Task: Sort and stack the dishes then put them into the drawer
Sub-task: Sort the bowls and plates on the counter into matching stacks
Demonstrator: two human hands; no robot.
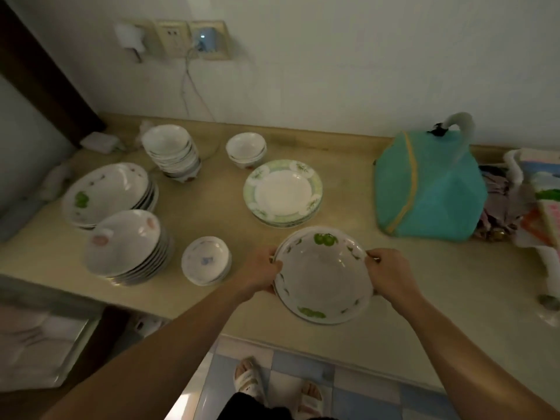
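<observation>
Both hands on one bowl (325,275) w/ green fruit print, near front edge of table (424,283): left hand (263,275) and right hand (389,275) curl over opposite rims, prob. to keep it level; looks like a 2nd bowl nested under. Matching stack (106,195) sits far left, so likely headed there. Other dishes already grouped by type.
</observation>
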